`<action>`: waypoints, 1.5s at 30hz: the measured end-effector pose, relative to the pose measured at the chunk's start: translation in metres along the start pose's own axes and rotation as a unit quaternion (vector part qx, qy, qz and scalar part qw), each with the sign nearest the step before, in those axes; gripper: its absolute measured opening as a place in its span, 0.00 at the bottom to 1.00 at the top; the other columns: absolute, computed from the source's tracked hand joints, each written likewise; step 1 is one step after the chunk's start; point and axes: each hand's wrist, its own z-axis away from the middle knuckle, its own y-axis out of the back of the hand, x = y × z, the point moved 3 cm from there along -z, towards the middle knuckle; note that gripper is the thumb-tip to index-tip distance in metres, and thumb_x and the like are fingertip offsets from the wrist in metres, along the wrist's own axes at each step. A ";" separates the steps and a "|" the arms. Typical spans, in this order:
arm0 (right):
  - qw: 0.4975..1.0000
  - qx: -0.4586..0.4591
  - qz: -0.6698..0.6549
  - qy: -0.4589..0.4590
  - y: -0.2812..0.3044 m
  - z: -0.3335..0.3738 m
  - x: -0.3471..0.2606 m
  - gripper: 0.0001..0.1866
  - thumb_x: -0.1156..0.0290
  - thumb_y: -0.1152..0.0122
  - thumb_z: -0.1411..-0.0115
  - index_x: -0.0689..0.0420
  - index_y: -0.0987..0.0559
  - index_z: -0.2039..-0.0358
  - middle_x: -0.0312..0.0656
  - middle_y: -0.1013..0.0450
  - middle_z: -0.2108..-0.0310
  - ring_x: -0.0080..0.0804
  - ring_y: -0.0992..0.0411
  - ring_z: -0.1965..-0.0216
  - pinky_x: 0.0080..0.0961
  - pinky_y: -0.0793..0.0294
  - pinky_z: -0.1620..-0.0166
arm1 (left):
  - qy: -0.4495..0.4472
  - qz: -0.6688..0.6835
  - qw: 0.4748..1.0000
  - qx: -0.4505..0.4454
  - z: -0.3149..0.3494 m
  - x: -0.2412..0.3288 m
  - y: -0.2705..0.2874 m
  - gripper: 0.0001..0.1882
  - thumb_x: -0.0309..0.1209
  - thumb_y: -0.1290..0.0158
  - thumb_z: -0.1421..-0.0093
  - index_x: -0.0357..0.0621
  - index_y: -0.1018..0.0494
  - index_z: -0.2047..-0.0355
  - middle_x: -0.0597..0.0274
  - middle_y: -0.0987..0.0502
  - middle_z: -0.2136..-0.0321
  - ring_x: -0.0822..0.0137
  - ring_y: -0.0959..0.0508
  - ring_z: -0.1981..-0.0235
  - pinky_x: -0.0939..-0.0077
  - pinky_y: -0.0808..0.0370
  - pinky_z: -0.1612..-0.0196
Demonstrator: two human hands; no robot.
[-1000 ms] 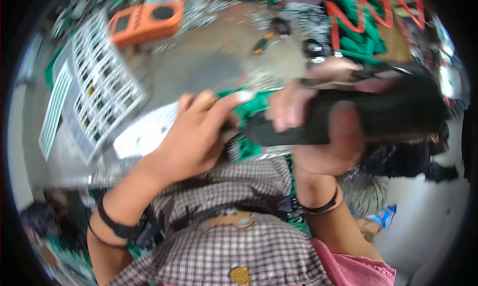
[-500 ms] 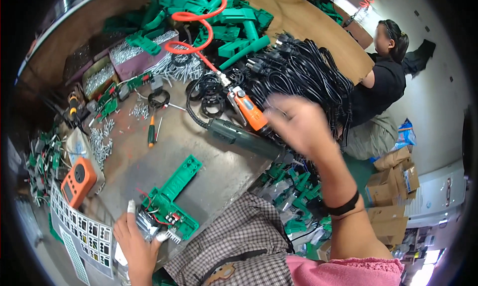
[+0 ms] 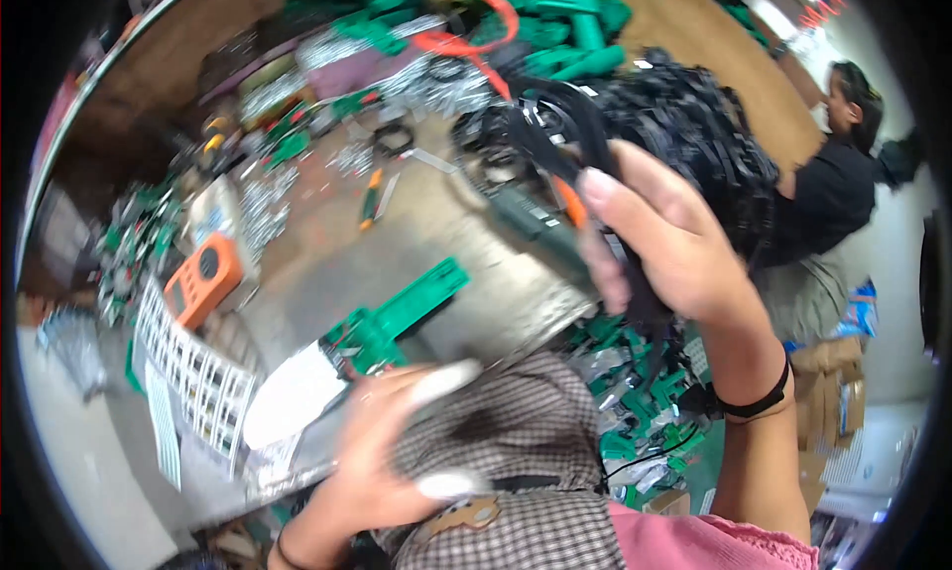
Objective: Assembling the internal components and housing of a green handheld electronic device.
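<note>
Away from the green plastic housing [image 3: 397,317] goes the left hand [image 3: 382,446], which half a second ago rests beside it and now hangs over the checked cloth [image 3: 506,411] at the table's [image 3: 486,312] near edge. Its fingers are spread and hold nothing (white covers show on two tips). Meanwhile the right hand [image 3: 669,233], empty-looking by the orange tool [image 3: 570,203] in the earlier view, is now raised with its fingers closed round a black looped cord bundle [image 3: 593,124]; blur hides exactly how the loops sit in the grip. That seems to shift the work from the housing to the cord, leaving the housing unattended.

It lies on the table, its long arm pointing away from the person, just beside a white flat oval piece [image 3: 293,396]. Beyond the raised hand spreads a heap of black cords [image 3: 694,124].

Among the containers, a purple-sided tray [image 3: 362,74] at the back holds small silver metal pieces, with green plastic parts at its rim. Left of it, a yellowish box [image 3: 264,75] holds more silver pieces. On the far right stand brown cardboard boxes [image 3: 828,372], whose contents cannot be made out.
</note>
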 end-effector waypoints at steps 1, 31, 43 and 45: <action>0.996 -0.026 -0.081 -0.039 -0.028 -0.009 0.005 0.15 0.59 0.47 0.29 0.60 0.28 0.57 0.36 0.29 0.78 0.24 0.29 0.81 0.22 0.28 0.78 | -0.008 0.264 0.964 0.033 -0.012 -0.008 -0.043 0.54 0.43 0.30 0.48 0.35 0.50 0.30 0.45 0.26 0.47 0.58 0.28 0.43 0.62 0.32 0.42; 0.958 -0.280 0.035 0.045 -0.107 -0.034 0.099 0.11 0.69 0.40 0.33 0.63 0.16 0.58 0.36 0.24 0.73 0.20 0.30 0.71 0.19 0.32 0.68 | 0.082 -0.106 0.977 0.169 0.002 -0.050 0.041 0.13 0.30 0.34 0.50 0.46 0.19 0.62 0.70 0.22 0.70 0.66 0.26 0.68 0.69 0.36 0.59; 0.966 -0.216 0.055 -0.131 -0.106 -0.032 0.089 0.06 0.77 0.29 0.45 0.63 0.18 0.68 0.28 0.28 0.74 0.11 0.35 0.73 0.14 0.38 0.71 | -0.118 -0.333 0.908 0.223 0.034 -0.063 0.026 0.16 0.32 0.33 0.62 0.49 0.21 0.69 0.67 0.24 0.70 0.65 0.27 0.72 0.72 0.32 0.75; 0.975 -0.184 0.124 -0.031 -0.104 -0.030 0.091 0.05 0.77 0.29 0.46 0.61 0.18 0.69 0.28 0.30 0.75 0.11 0.38 0.76 0.15 0.42 0.73 | -0.065 -0.315 0.918 0.231 0.041 -0.067 0.039 0.25 0.38 0.33 0.52 0.44 0.19 0.53 0.63 0.21 0.66 0.62 0.25 0.67 0.68 0.28 0.65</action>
